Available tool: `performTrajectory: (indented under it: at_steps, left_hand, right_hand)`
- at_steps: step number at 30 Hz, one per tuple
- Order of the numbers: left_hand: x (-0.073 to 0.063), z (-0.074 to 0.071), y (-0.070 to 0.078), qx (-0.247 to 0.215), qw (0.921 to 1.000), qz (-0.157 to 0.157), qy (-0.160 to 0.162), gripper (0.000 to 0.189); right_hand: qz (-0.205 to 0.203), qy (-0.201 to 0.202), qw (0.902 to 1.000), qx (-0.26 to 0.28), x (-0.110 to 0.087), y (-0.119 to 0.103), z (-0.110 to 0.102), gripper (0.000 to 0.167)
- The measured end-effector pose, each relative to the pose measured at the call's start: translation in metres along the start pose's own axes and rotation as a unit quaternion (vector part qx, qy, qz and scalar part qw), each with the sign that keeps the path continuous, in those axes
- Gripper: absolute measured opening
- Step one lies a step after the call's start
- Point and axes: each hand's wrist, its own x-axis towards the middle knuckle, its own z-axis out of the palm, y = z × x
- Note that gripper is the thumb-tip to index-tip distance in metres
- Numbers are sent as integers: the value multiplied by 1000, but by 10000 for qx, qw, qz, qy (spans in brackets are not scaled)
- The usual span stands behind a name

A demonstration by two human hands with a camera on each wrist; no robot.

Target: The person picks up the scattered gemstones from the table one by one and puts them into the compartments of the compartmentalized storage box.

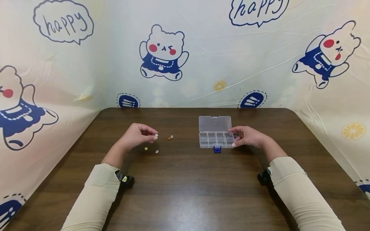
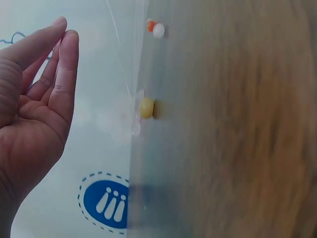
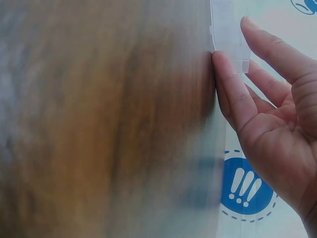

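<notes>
In the head view my left hand (image 1: 138,134) is held above the table, thumb and forefinger pinched together. A small white bead-like piece (image 1: 156,135) seems to show at those fingertips; the left wrist view does not reveal it. Below and beside that hand lie a yellow piece (image 1: 146,148), a white piece (image 1: 157,151), an orange piece (image 1: 169,138) and another white piece (image 1: 171,136). My right hand (image 1: 249,136) holds the right end of a clear compartment box (image 1: 203,147), with thumb and fingers about its corners. The box's lid (image 1: 215,124) stands raised at the back.
A dark wooden table (image 1: 179,179) carries everything. Behind it hangs a pale printed cloth (image 1: 199,64) with cartoon bears. The box has a blue latch (image 1: 217,149) at its front. A black camera (image 1: 263,177) is strapped to the right wrist, another (image 1: 128,182) to the left.
</notes>
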Motion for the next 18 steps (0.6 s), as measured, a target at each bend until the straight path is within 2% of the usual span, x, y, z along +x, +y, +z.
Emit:
performTrajectory:
  at_steps: [9,18]
  left_hand:
    - [2,16,12,38,9991,377,-207,28]
    - [7,29,21,-94,9990,394,-183,28]
  right_hand:
    - [-41,-8,10000,-7,0,0,1,76]
    - [-122,-48,9999,9,1,1,0,76]
